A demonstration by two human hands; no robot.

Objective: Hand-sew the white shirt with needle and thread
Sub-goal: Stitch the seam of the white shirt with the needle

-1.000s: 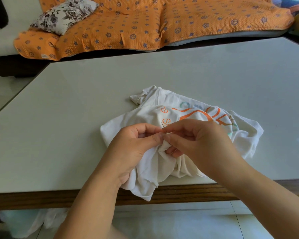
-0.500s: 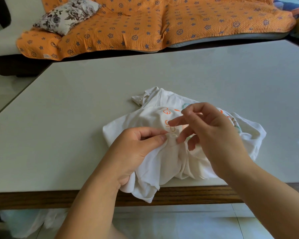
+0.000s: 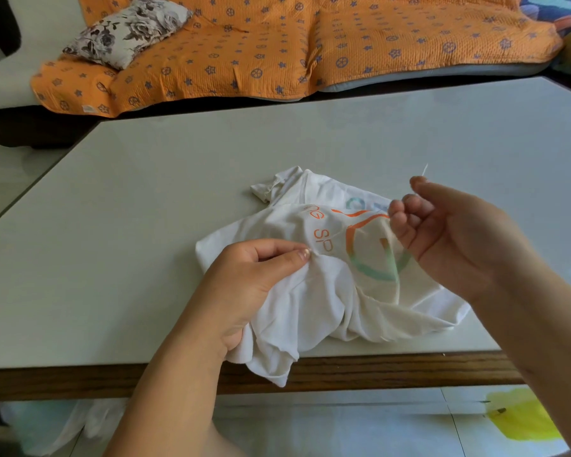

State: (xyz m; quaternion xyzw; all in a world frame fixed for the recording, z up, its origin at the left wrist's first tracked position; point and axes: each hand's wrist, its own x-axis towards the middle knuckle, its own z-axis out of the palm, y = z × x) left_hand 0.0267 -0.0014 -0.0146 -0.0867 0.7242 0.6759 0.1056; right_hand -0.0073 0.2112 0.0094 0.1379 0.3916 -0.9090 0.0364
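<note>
Pale counter [image 3: 178,192] carries the white shirt [image 3: 310,301] at its near edge; my left hand [image 3: 251,285] pinches a fold, while my right hand [image 3: 459,239], up to its right, holds the needle [image 3: 424,169] in its fingers [image 3: 417,184], tip pointing away.

Place: a home living room.
Seating: a sofa [image 3: 4,84] draped in an orange cover [image 3: 277,44] printed with blue stars and wheels, with a floral cushion [image 3: 126,28] lying on it.
Table: a pale-topped table [image 3: 211,159] with a wooden edge, near the sofa.
Floor: glossy pale tiles [image 3: 343,423].
</note>
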